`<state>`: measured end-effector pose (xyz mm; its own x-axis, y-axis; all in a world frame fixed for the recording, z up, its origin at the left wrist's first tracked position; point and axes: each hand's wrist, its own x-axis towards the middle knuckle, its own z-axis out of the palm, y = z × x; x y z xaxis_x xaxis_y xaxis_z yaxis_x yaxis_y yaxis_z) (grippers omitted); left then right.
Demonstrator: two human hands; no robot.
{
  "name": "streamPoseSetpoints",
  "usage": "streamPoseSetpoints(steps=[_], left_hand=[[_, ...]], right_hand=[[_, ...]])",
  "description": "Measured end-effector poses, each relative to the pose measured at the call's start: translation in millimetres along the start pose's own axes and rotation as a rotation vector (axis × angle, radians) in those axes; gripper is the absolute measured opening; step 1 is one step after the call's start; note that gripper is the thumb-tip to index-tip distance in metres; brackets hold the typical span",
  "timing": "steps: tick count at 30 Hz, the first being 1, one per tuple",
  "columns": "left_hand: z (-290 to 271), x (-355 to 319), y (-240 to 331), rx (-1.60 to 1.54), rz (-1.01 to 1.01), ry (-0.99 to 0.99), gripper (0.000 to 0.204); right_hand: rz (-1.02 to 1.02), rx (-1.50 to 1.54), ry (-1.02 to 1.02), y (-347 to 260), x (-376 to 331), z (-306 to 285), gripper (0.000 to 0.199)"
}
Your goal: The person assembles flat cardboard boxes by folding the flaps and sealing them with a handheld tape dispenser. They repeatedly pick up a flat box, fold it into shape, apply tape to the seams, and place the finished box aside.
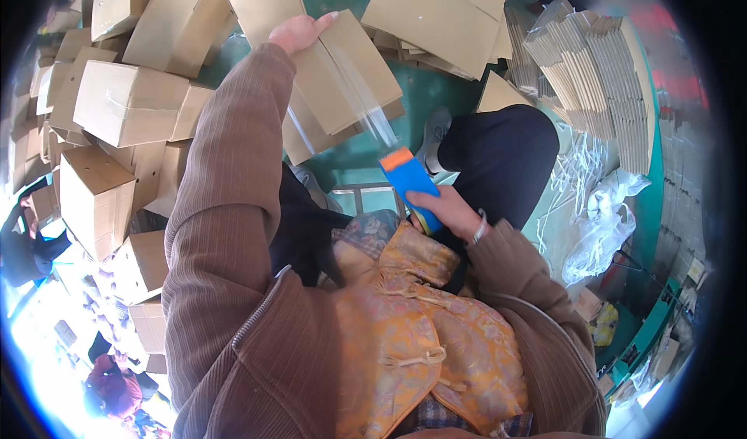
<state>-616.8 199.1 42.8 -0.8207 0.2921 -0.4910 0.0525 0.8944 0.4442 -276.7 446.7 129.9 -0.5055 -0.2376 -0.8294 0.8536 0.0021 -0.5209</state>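
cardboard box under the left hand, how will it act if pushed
The box is probably fairly stiff, judging by its flat faces. It may tug the blue tape dispenser, since clear tape seems to run between them. Its matte surface suggests it won't be very slippery.

Matt cardboard box [369,69], glossy plastic tape [380,128]

Right hand [455,212]: some fingers hidden behind blue tape dispenser [411,181]. Taped carton's [373,81] underside out of sight. Upper-left carton [120,7] cut off by top edge. Red patches [678,93] near right rim blurred beyond telling. Lower-left person [117,388] small, indistinct beside glare.
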Motion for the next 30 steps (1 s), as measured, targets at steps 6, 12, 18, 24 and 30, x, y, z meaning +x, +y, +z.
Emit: streamPoseSetpoints(steps=[6,12,18,24,30], left_hand=[[-6,-8,8,0.060,0.023,0.027,0.087],[12,-13,14,0.224,0.063,0.342,0.075],[73,-95,48,0.567,0.244,0.640,0.084],[90,-156,48,0.351,0.468,0.510,0.097],[101,-155,55,0.344,0.387,0.468,0.091]], right_hand=[[0.004,0.124,0.092,-52,116,35,0.033],[0.089,0.488,0.127,-61,168,54,0.026],[-0.040,0.257,0.126,-14,242,43,0.032],[-0.309,0.021,0.453,-21,265,8,0.033],[-0.573,-0.105,1.018,-31,274,-75,0.034]])
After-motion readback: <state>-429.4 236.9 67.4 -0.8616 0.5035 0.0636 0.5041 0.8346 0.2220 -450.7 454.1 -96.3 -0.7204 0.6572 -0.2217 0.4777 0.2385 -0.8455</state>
